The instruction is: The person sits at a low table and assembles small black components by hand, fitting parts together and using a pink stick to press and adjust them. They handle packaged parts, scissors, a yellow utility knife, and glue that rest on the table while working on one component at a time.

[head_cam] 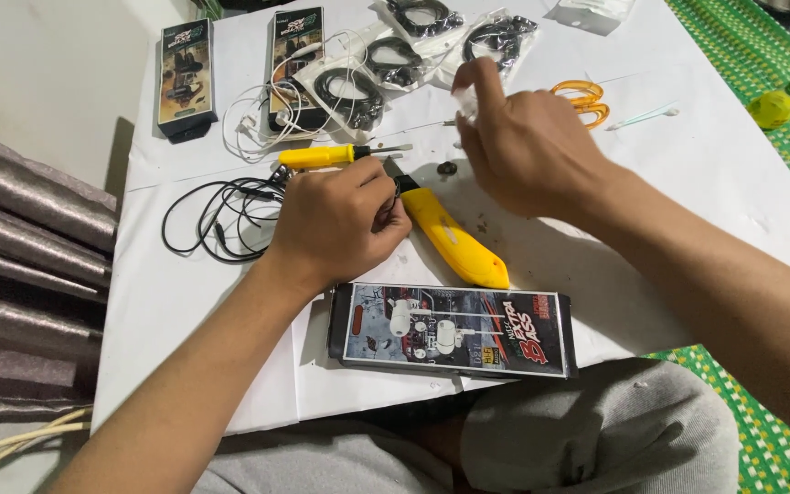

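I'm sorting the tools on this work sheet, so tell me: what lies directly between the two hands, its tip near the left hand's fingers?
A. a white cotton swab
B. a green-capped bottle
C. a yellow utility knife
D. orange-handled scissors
C: the yellow utility knife lies slanted on the white sheet between the left hand and the right hand, its dark tip at the left hand's fingers; the scissors lie beyond the right hand.
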